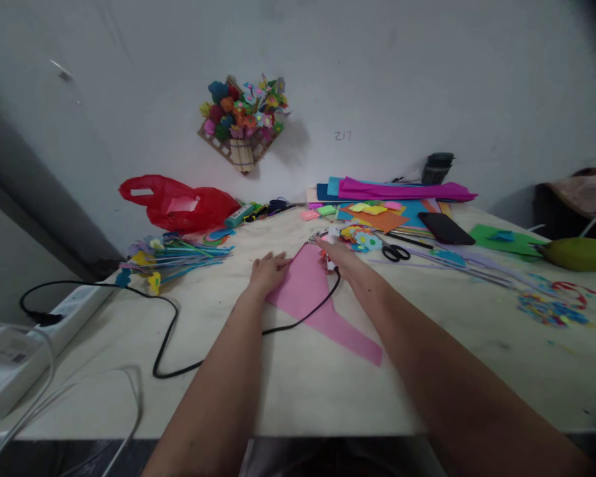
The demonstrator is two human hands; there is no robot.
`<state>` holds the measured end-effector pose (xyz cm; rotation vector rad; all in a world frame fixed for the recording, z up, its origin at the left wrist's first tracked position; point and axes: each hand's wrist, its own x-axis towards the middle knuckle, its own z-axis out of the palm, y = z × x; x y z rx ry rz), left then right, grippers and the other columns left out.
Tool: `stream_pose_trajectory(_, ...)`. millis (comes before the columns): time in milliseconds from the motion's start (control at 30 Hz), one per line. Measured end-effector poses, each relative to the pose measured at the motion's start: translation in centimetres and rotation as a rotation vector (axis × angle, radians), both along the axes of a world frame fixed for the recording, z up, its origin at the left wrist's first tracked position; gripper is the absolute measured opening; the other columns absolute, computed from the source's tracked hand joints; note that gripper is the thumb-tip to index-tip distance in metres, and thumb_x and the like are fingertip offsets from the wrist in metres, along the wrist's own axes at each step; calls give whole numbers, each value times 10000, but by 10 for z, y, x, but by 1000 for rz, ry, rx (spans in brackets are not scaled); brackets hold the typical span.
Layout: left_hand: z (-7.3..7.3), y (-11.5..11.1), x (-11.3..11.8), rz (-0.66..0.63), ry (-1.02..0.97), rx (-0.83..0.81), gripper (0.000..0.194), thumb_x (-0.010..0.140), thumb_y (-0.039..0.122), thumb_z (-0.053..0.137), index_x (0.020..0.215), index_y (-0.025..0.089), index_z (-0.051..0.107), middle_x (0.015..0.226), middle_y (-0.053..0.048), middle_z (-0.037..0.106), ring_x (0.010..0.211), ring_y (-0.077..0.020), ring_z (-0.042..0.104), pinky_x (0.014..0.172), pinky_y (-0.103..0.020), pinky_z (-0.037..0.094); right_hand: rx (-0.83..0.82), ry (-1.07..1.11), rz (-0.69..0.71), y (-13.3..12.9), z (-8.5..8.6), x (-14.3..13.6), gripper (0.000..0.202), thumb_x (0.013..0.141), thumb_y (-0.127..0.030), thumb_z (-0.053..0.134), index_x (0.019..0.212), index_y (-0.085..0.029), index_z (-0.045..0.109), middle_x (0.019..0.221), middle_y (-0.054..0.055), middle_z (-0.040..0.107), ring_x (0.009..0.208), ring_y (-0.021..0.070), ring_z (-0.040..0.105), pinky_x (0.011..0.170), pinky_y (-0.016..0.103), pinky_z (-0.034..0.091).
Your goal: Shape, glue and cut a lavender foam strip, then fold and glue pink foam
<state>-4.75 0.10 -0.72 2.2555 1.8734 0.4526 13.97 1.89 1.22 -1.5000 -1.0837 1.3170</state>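
Note:
A pink foam or paper sheet (pixel 305 278) lies on the table, with a long strip-like part reaching toward the lower right. My left hand (pixel 268 273) rests on its left edge, fingers stretched out and pressing down. Over the sheet's far corner, my right hand (pixel 334 255) is closed around a small white hot glue gun (pixel 332 264), partly hidden by the fingers. A black cord (pixel 322 303) runs from the glue gun across the sheet and under my left forearm. The glue gun's tip is too small and blurred to make out clearly.
Left are a power strip (pixel 74 305), craft flowers on stems (pixel 179 255) and a red plastic bag (pixel 183 205). Right of my hands lie black scissors (pixel 396 253), a phone (pixel 446 228), coloured sheets (pixel 402 192), paper scraps (pixel 553 309) and a green pouch (pixel 581 254).

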Motion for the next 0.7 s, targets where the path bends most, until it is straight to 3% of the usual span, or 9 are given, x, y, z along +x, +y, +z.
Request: stream_pose_trajectory(700, 0, 0, -1, -13, 5, 6, 364, 843, 386, 376, 1166, 397, 543, 1351, 110, 415, 1305, -228, 283, 1058, -492, 198, 13, 43, -3, -4, 4, 0, 330, 811, -466, 519, 688, -175, 421, 464, -19, 477, 366, 87, 447, 345, 212, 412)
